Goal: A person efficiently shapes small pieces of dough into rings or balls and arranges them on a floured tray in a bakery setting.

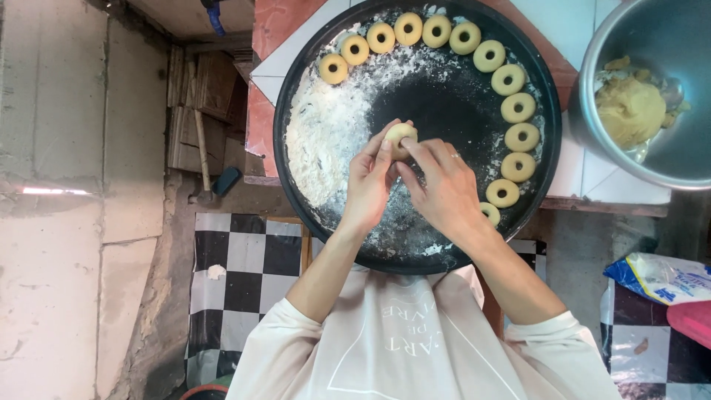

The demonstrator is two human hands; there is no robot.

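Both hands meet over a round black tray [544, 159] dusted with white flour [326, 133]. My left hand [369, 185] and my right hand [443, 189] pinch one small pale dough ball [401, 136] between their fingertips. A ring shows on a finger of the right hand. Several ring-shaped dough pieces [508, 80] lie in an arc along the tray's far and right rim, from the top left round to beside my right wrist.
A metal bowl [592, 118] with a lump of yellow dough [629, 111] stands right of the tray on a white tiled counter. A blue and white bag [663, 278] lies at lower right. Black and white checkered floor [241, 270] and wooden boards [196, 111] are at left.
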